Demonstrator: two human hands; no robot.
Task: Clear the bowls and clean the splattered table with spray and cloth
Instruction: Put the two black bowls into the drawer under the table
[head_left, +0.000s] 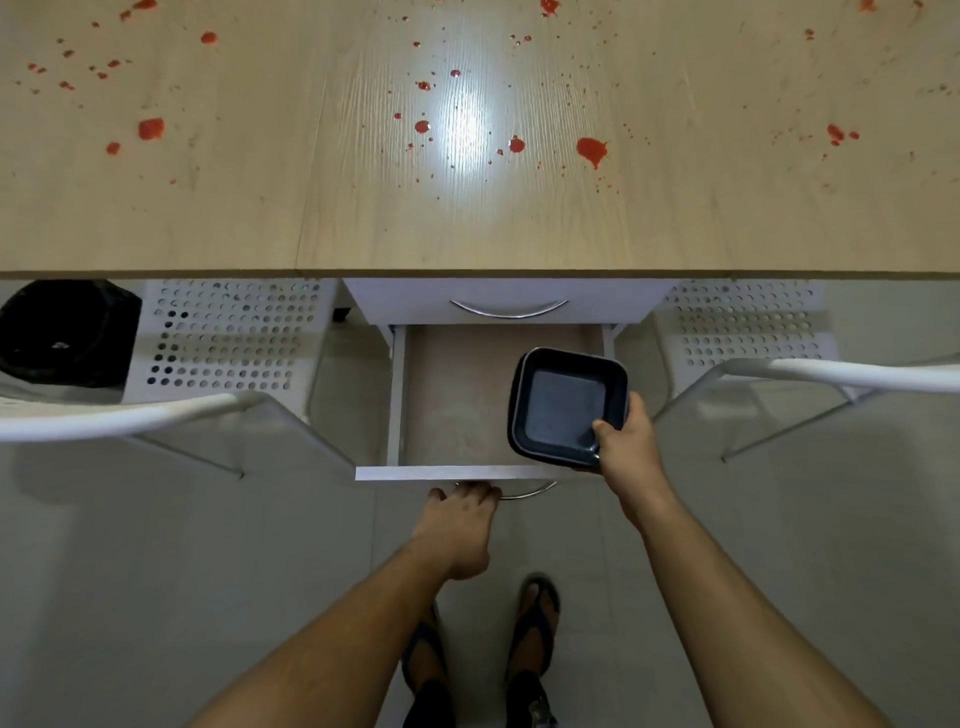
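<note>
A stack of dark square bowls (563, 400) hangs over the right side of an open lower drawer (457, 405), pinched at its near corner by my right hand (631, 447). My left hand (462, 525) grips the curved metal handle (530, 492) on the drawer's white front, fingers curled around it. The wooden table (467, 218) above is covered with red splatters (591, 150), large blobs and fine dots spread across its whole width. No spray bottle or cloth shows in view.
A shut upper drawer (509, 304) sits just under the table edge. White perforated chairs stand left (228, 338) and right (748, 332), their backrests near me. A black bin (62, 332) sits at the left. My sandalled feet (535, 618) stand on the grey floor.
</note>
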